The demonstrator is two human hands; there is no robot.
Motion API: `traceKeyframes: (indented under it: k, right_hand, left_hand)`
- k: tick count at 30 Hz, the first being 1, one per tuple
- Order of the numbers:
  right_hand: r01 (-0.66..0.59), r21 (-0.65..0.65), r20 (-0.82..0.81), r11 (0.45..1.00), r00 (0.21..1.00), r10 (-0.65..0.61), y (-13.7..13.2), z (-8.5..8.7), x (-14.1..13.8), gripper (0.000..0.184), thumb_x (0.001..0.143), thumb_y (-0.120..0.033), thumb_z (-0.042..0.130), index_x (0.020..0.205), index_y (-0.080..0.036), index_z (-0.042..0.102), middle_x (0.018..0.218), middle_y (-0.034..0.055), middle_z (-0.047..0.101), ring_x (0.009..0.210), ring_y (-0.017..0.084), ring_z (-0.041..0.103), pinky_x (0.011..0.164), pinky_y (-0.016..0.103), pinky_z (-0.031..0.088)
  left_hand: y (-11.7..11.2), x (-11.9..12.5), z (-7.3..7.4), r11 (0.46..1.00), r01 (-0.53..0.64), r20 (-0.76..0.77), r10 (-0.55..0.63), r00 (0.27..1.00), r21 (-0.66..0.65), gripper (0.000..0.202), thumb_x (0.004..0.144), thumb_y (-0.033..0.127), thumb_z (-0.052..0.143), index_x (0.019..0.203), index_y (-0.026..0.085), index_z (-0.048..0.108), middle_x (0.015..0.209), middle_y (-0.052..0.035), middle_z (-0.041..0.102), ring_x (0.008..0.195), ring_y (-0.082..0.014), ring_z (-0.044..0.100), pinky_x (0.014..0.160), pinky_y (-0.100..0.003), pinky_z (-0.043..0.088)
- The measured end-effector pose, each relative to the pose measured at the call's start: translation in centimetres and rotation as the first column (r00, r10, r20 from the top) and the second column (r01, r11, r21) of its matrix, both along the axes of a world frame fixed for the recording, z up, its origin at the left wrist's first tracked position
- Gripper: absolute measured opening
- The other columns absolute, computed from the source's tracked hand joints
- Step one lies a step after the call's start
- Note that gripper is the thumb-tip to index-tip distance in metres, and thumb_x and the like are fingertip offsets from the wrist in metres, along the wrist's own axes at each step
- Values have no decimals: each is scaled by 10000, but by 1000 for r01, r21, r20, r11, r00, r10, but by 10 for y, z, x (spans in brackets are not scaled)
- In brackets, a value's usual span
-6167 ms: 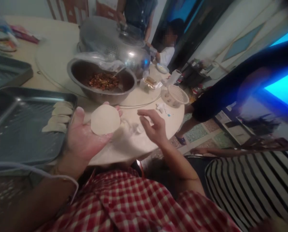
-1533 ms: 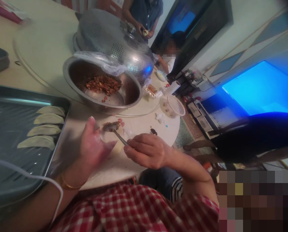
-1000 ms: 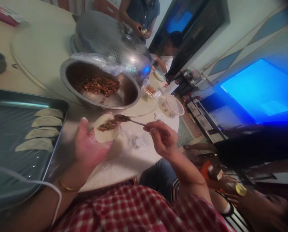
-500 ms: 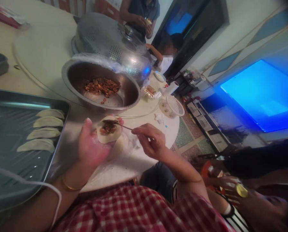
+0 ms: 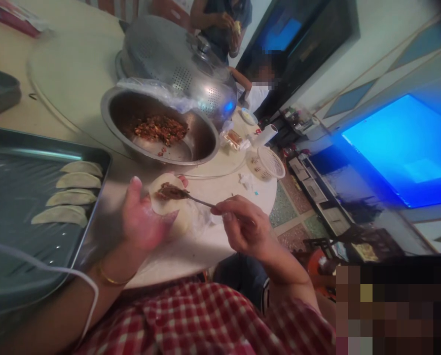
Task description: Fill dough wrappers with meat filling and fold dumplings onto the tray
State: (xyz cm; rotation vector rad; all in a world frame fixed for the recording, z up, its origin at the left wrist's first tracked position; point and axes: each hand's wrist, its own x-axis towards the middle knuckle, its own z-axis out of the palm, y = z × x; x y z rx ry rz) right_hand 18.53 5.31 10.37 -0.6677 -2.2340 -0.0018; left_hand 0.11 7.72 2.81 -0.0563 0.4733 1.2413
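My left hand (image 5: pixel 142 224) is palm up, holding a round dumpling wrapper (image 5: pixel 160 205) across its fingers, the thumb standing apart. Brown minced filling (image 5: pixel 164 189) lies on the wrapper. My right hand (image 5: pixel 248 227) pinches the thin handle of a metal spoon (image 5: pixel 202 201), whose bowl, smeared with filling, is over the wrapper. More wrappers (image 5: pixel 184 222) lie on the table just beyond my left palm, partly hidden. Behind my hands, a steel bowl (image 5: pixel 203 135) contains a heap of filling (image 5: pixel 159 129).
Several folded dumplings (image 5: pixel 71 197) lie in a metal tray (image 5: pixel 17 266) at left, crossed by a white cord (image 5: pixel 57 269). Beyond the bowl is a perforated steel lid (image 5: pixel 157 44). A white basket (image 5: pixel 274 162) stands near the table's right edge. Two people are at the far side.
The spoon has drawn slightly right and its bowl now shows over the filling on the wrapper. My right hand has moved right and a little lower. The view has shifted slightly.
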Motion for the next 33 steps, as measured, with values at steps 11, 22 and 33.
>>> traceKeyframes:
  k: [11,22,33]
  right_hand:
    - [110,-3,-81,994,991,-109,16,-12,-8,127,987,-149,496,1028,-205,602,770,23,751,606,124,700,529,226,547]
    - [47,-133,-76,990,995,-58,30,7,-23,110,996,-190,516,961,-192,620,761,11,747,616,95,704,588,196,564]
    - [38,78,-45,996,998,-35,26,-8,-5,167,989,-139,485,1035,-194,636,723,32,709,611,135,646,546,253,540]
  left_hand:
    - [1,2,0,998,-63,47,64,997,-16,681,1037,559,202,1338,73,572,1018,-164,783,910,-235,754,744,-306,616]
    - [0,3,3,996,-85,75,86,993,-16,699,1037,560,222,1411,48,515,980,-157,786,928,-232,757,791,-292,623]
    - [2,-2,-9,995,-48,139,35,990,89,647,1024,557,265,1399,106,538,1080,-162,780,985,-271,751,809,-352,628]
